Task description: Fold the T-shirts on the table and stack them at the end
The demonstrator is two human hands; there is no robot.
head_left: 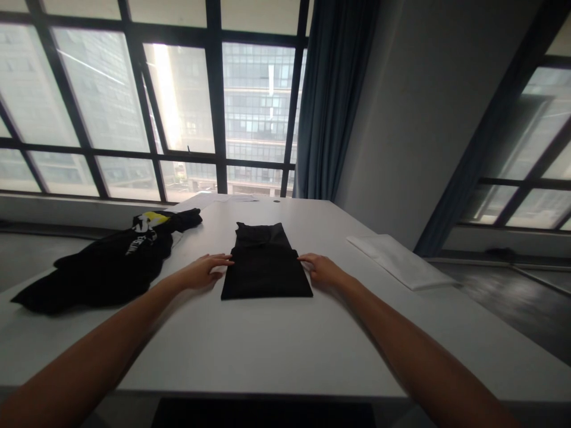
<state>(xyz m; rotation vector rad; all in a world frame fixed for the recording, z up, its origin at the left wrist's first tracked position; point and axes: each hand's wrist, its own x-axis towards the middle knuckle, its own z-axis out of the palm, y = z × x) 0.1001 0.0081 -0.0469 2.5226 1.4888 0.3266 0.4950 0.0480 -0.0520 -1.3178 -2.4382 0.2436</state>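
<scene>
Where hands (203, 271) flank: unlabelled garment (266, 263)

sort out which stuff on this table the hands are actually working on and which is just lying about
In hand:
folded black garment, left hand and right hand at its two side edges

Lying about:
crumpled black shirt
white sheet
papers at the far edge

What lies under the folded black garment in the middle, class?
The folded garment lies flat on the white table; bare tabletop shows all round it. Whether anything is beneath cannot be seen. Left hand and right hand touch its sides.
</scene>
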